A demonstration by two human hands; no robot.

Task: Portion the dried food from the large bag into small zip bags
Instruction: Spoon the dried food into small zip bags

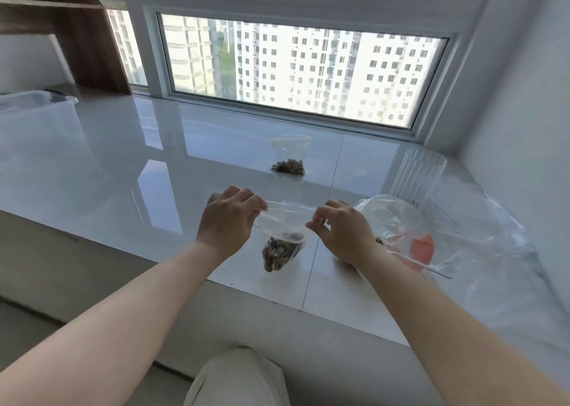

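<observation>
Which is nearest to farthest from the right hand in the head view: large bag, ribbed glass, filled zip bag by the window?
From the right hand:
1. large bag, directly beside the hand, on its right.
2. ribbed glass, beyond the bag, right rear.
3. filled zip bag, standing ahead near the window.

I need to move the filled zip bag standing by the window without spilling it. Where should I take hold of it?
Pinch the small zip bag by its empty upper part, coming from above: it stands upright with the dried food settled at the bottom and its mouth looks open.
</observation>
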